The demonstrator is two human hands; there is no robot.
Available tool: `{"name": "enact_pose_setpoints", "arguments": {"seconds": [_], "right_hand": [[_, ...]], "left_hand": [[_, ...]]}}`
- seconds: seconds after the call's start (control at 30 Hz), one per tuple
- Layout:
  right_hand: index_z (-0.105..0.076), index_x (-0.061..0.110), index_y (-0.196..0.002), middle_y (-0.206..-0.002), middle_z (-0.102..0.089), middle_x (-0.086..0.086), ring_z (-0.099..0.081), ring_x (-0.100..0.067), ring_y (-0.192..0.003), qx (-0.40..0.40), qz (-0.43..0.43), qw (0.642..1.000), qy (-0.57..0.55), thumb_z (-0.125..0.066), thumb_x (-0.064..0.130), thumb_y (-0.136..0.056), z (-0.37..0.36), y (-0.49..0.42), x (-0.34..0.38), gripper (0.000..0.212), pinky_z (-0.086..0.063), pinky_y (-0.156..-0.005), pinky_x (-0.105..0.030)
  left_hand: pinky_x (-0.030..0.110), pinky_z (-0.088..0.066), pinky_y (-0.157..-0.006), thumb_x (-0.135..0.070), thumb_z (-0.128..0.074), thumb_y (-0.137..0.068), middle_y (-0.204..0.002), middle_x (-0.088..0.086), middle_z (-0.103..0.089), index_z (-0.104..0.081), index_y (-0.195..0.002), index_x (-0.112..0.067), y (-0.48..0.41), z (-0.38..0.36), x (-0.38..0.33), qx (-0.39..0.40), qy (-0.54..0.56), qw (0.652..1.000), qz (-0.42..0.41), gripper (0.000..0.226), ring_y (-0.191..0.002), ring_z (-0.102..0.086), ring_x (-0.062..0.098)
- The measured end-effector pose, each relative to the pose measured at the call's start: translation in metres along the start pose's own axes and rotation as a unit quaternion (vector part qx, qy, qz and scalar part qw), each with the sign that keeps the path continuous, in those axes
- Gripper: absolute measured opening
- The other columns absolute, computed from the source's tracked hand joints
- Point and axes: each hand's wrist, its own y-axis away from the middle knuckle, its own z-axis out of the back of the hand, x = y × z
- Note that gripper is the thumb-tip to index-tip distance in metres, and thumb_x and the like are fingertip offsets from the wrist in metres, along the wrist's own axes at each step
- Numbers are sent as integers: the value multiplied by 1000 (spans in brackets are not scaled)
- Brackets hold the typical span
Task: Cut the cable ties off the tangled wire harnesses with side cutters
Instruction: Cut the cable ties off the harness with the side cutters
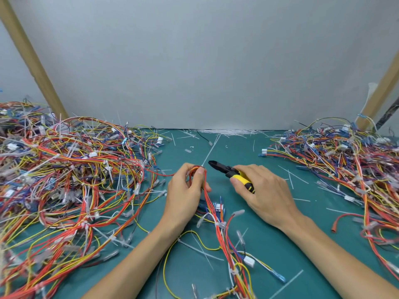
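My left hand pinches a bent bundle of orange and red wires, a wire harness that trails down toward me over the green mat. White cable ties still bind it lower down. My right hand grips the yellow-and-black handles of the side cutters. Their black jaws point left toward the bundle, a short gap away from it.
A large heap of tangled harnesses fills the left of the green mat. A second heap lies at the right. Cut white tie pieces collect along the grey back wall and scatter over the mat. Wooden posts lean at both sides.
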Motion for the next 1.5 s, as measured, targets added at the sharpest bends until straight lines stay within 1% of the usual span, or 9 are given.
{"name": "enact_pose_setpoints", "arguments": {"seconds": [0.13,0.27,0.4,0.53,0.93,1.17,1.27,1.4,1.5], "right_hand": [[-62,30,-113,-94,-64,12,-58,-17,-86,1,19,1000,11,-34,59,-91,1,1,1,46,-46,-64,-33],[-64,25,-110,-89,-64,11,-59,-17,-84,-43,36,998,0,-40,52,-92,1,3,3,40,-47,-59,-32],[-66,23,-106,-86,-65,10,-60,-17,-80,-67,39,997,-2,-43,50,-92,2,4,7,37,-46,-56,-30],[-66,25,-106,-86,-64,11,-59,-15,-81,-49,51,997,19,-43,51,-91,4,4,7,38,-42,-59,-28],[-64,28,-105,-86,-62,13,-57,-12,-82,-38,51,998,8,-42,53,-91,3,4,6,36,-37,-58,-23],[-64,30,-105,-87,-62,15,-55,-9,-82,-36,45,998,-8,-42,54,-91,3,4,6,35,-39,-60,-24],[-63,30,-105,-86,-62,15,-55,-9,-81,-35,47,998,-8,-42,53,-91,3,4,7,35,-38,-60,-23],[-64,29,-104,-85,-61,16,-54,-8,-80,-36,53,998,-10,-43,53,-91,4,4,8,34,-36,-59,-22],[-65,29,-104,-85,-62,15,-55,-9,-80,-36,53,998,-11,-43,53,-90,4,4,8,35,-38,-60,-23]], "left_hand": [[31,-36,-55,-26,-53,-99,-59,-1,-66,-57,-82,-20,0,0,0,-2,-3,1000,-4,18,-55,-51,17],[33,-43,-63,-21,-55,-98,-56,-2,-64,-60,-83,-15,1,0,-2,-23,0,1000,-21,17,-59,-59,15],[39,-47,-64,-20,-55,-98,-56,-2,-63,-60,-83,-15,2,1,-2,-19,-2,999,-29,17,-60,-61,17],[32,-42,-60,-18,-55,-99,-55,-1,-62,-59,-84,-14,2,1,-3,-11,-5,999,-33,16,-56,-59,13],[22,-38,-51,-17,-54,-99,-53,-2,-61,-59,-83,-15,2,1,-3,2,-22,999,-36,17,-52,-55,12],[30,-43,-56,-17,-54,-99,-53,-2,-61,-59,-83,-15,3,1,-4,4,-20,999,-29,17,-55,-57,15],[34,-44,-58,-17,-54,-99,-54,-2,-62,-58,-83,-15,2,2,-5,0,-18,999,-28,17,-56,-58,16],[41,-48,-60,-18,-53,-99,-54,-2,-62,-58,-82,-17,3,3,-5,4,-21,1000,-21,18,-58,-58,21],[38,-45,-58,-17,-53,-99,-54,-2,-62,-57,-83,-14,4,3,-6,10,-22,999,-22,18,-56,-59,18]]}}
